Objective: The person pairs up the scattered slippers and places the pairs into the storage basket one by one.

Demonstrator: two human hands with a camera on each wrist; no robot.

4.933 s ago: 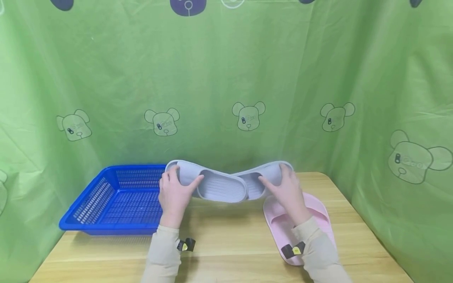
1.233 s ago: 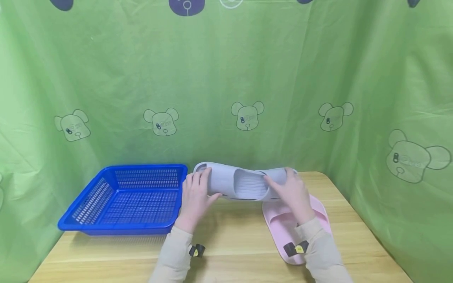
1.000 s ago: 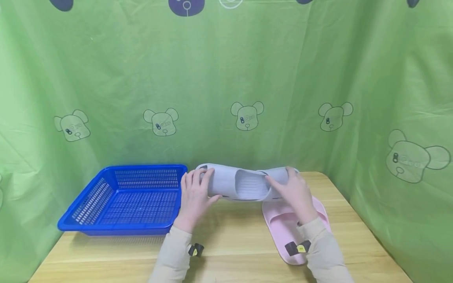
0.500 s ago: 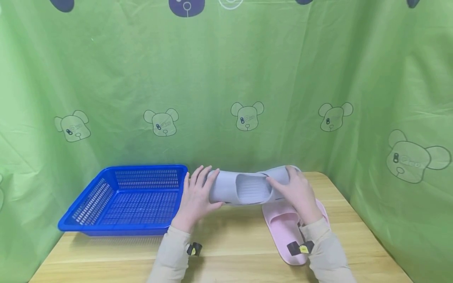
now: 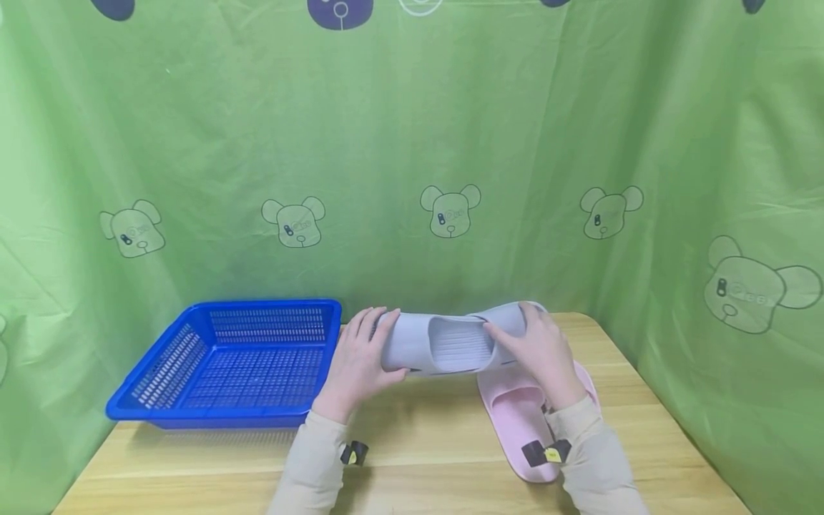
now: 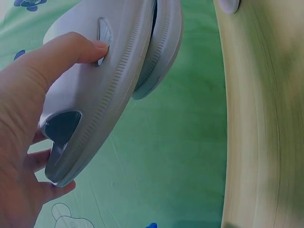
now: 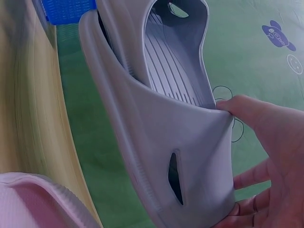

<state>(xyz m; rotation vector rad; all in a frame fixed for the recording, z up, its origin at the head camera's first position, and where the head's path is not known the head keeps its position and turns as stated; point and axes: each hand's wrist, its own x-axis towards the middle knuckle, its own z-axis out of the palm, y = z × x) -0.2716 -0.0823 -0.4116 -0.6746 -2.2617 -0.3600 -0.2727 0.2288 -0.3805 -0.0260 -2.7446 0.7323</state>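
"What just changed?"

"The left hand (image 5: 359, 356) is closer to the right hand (image 5: 546, 354) than seconds ago. The left grey slipper (image 5: 408, 342) only crossed the end of the right grey slipper (image 7: 192, 142); its heel now seems tucked under that one's strap."

"And how are they held?"

"The left hand grips one toe end, thumb on the strap. The right hand grips the other, thumb at the strap's edge. I'd judge the two now handle as one bundle, held off the table (image 5: 425, 443) over its far half."

"Anything in the way?"

"A pink slipper (image 5: 515, 418) lies near the table's right edge, partly hidden by the right sleeve (image 5: 595, 458). Farther back, a blue basket (image 5: 219, 413) sits at the far left corner, with the left hand between it and the bundle. A green curtain (image 5: 386, 129) hangs behind the far edge."
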